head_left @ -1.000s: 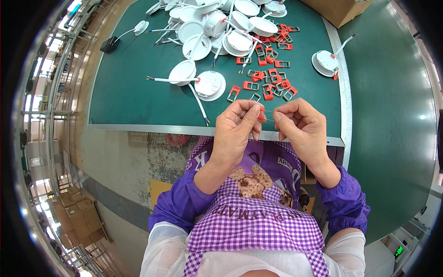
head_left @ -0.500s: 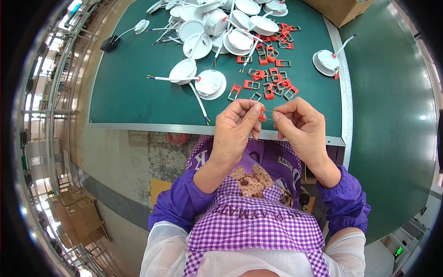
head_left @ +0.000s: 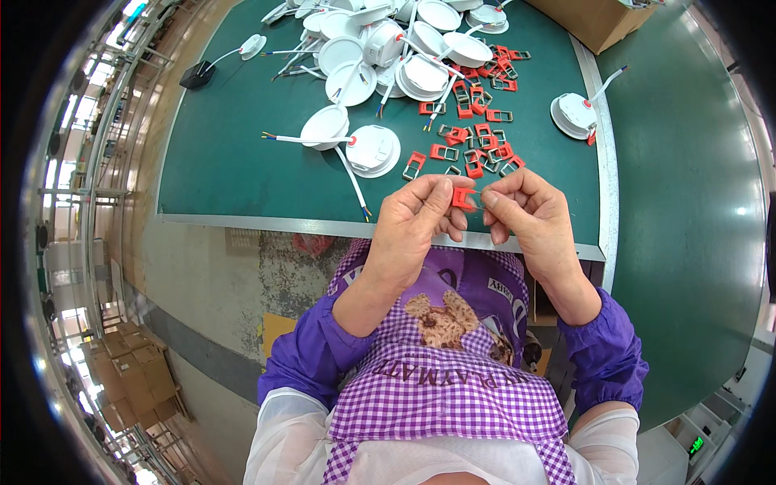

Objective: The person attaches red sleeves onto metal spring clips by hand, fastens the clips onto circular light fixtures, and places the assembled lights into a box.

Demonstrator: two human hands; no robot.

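Note:
Just above the table's near edge, my left hand pinches a small red plastic clip between thumb and fingertips. Close at its right, my right hand is closed, thumb against forefinger, on a thin metal wire that hardly shows beside the clip. Beyond my hands lie several similar red clips with metal wire frames, scattered singly and in a loose heap. To their left rests a round white downlight, back side up, its white cable stretching left. Another white downlight leans beside it.
A pile of white round downlights covers the back of the green table. One downlight with a red clip sits by the right metal edge. A small black box stands at the far left, a cardboard box at the back right.
The red clip has turned in my left fingers and shows more of its face. My right fingertips stay close to it, and less of the wire is visible. The whole view has shifted slightly.

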